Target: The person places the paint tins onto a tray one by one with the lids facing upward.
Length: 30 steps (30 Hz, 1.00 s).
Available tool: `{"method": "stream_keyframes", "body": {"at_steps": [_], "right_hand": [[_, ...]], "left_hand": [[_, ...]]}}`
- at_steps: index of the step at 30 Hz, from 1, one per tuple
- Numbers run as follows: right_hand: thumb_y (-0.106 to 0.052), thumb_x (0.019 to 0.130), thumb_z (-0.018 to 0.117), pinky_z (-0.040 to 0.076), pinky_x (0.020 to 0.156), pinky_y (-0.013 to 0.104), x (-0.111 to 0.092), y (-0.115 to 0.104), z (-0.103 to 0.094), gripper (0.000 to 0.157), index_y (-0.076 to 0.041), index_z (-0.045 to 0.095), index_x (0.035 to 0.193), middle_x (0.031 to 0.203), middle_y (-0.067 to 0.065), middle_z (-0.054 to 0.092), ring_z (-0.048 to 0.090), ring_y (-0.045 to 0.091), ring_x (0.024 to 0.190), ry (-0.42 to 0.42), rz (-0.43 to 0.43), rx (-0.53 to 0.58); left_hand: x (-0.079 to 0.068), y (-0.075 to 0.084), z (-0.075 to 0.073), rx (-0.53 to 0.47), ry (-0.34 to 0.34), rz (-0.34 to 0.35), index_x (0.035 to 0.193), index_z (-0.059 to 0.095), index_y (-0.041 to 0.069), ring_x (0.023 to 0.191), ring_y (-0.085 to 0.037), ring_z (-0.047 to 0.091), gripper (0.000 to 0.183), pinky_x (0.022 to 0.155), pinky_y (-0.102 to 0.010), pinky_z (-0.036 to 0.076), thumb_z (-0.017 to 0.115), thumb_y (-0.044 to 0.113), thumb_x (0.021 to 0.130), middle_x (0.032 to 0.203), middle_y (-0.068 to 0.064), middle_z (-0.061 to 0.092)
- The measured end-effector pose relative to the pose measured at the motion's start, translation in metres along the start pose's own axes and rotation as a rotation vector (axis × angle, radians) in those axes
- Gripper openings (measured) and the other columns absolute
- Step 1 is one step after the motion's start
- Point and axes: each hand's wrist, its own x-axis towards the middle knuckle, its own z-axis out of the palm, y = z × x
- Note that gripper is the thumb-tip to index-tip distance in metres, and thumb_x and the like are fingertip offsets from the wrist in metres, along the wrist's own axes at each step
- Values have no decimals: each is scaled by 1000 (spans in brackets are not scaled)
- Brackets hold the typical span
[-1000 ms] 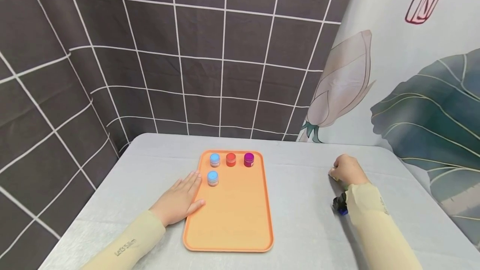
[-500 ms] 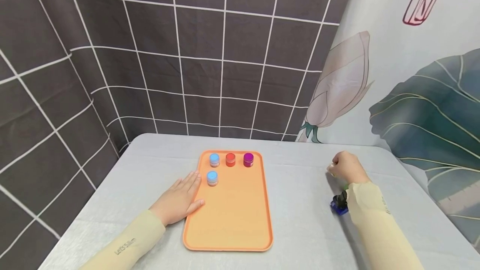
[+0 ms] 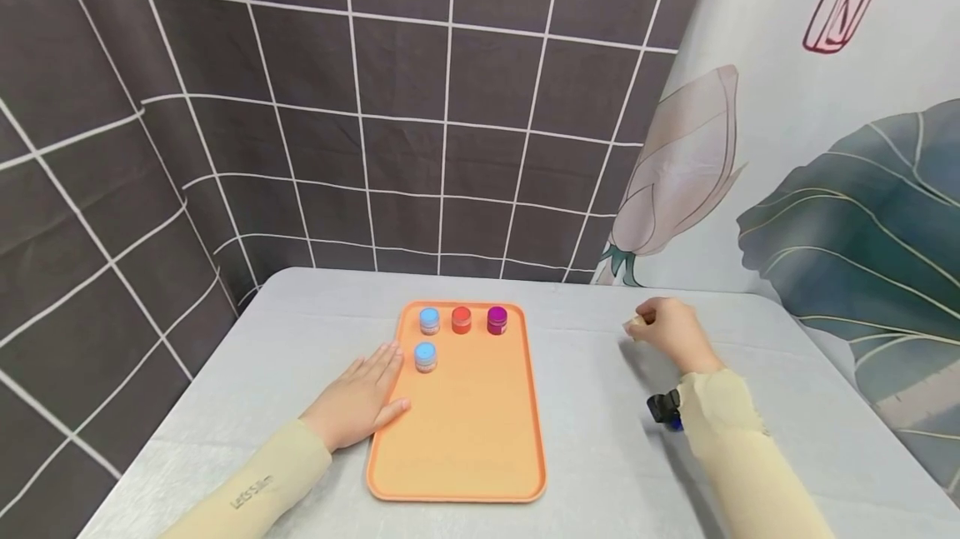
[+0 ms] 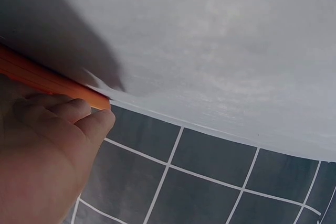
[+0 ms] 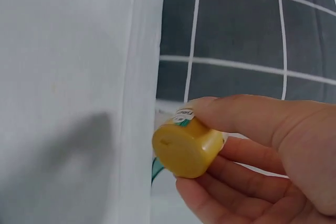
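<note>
My left hand [image 3: 352, 401] lies flat over the left rim of an orange tray [image 3: 480, 447], fingers straight and thumb spread. That rim [image 4: 50, 80] also shows beneath the fingers in the left wrist view. On the tray, a blue-lidded jar [image 3: 429, 321], a red jar [image 3: 461, 320] and a purple jar [image 3: 497, 321] form a back row. Another blue-lidded jar [image 3: 425, 357] stands in front, near my left fingertips. Right of the tray, my right hand [image 3: 675, 335] pinches a small yellow jar [image 5: 184, 148] between thumb and fingers, above the table. Part of its label shows; fingers mostly hide it in the head view.
A pale grey cloth covers the table [image 3: 592, 439]. Behind it hangs a dark curtain with white grid lines [image 3: 405, 147], meeting a white floral curtain [image 3: 697, 156] at the right. A black and blue wrist device [image 3: 663, 410] sits at the right cuff.
My right hand has moved left and slightly up, with the yellow jar coming into clearer view at its fingertips. The left hand, tray and jars stay in place.
</note>
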Motion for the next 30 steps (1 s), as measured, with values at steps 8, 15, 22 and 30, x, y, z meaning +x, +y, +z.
{"method": "stream_keyframes", "body": {"at_steps": [8, 15, 22, 30], "right_hand": [[-8, 85, 76, 58, 80, 45, 0, -18, 19, 36, 16, 66, 110, 95, 25, 74, 72, 36, 90, 89, -43, 81], [-6, 83, 77, 57, 74, 27, 2, -27, 33, 38, 15, 67, 113, 99, 25, 73, 72, 35, 91, 115, -48, 171], [-6, 83, 78, 53, 70, 15, 3, -31, 49, 38, 12, 68, 116, 102, 24, 74, 74, 29, 90, 123, -13, 308], [-15, 86, 80, 53, 76, 15, 1, -44, 63, 43, 5, 68, 121, 107, 16, 75, 71, 9, 88, 68, 62, 476]], "left_hand": [[-3, 3, -6, -8, -19, -17, 150, 38, -10, 148, -41, 31, 72, 117, -60, 29, 54, 42, 104, 158, -27, 35], [-1, 4, -7, -2, -30, -23, 151, 37, -10, 149, -40, 29, 72, 118, -59, 28, 53, 42, 104, 159, -26, 34], [1, 1, -2, 14, -12, -8, 151, 37, -10, 149, -40, 30, 72, 118, -59, 29, 53, 42, 104, 159, -26, 34], [0, 0, -2, 16, -14, -9, 151, 37, -10, 149, -40, 30, 73, 117, -59, 29, 53, 43, 104, 159, -26, 34]]}}
